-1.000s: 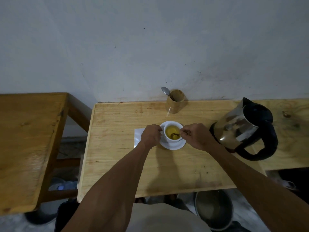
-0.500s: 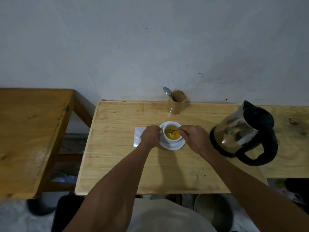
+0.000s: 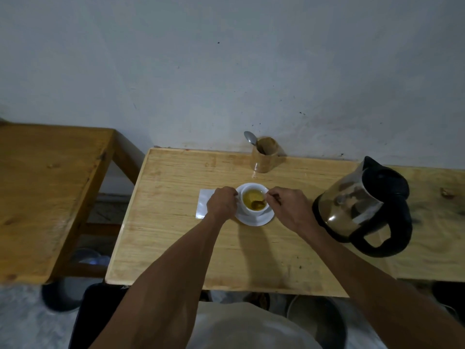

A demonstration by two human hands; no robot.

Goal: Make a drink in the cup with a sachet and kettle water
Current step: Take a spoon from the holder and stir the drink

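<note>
A white cup (image 3: 254, 197) full of yellow liquid stands on a white saucer (image 3: 259, 220) in the middle of the light wooden table (image 3: 176, 235). My left hand (image 3: 222, 204) grips the cup's left side. My right hand (image 3: 289, 209) pinches the handle of a spoon (image 3: 260, 203) whose bowl is dipped in the liquid. A white sachet (image 3: 203, 202) lies flat on the table, partly under my left hand. The steel kettle (image 3: 359, 205) with a black handle sits to the right.
A wooden holder (image 3: 266, 157) with a second spoon (image 3: 250, 138) stands at the back by the wall. A darker wooden table (image 3: 45, 192) lies to the left across a gap. Pots and buckets (image 3: 317, 323) sit on the floor below.
The spoon has moved around inside the cup, from the near side to the far side and back. Both hands have stayed at the cup. The camera view shifted slightly.
</note>
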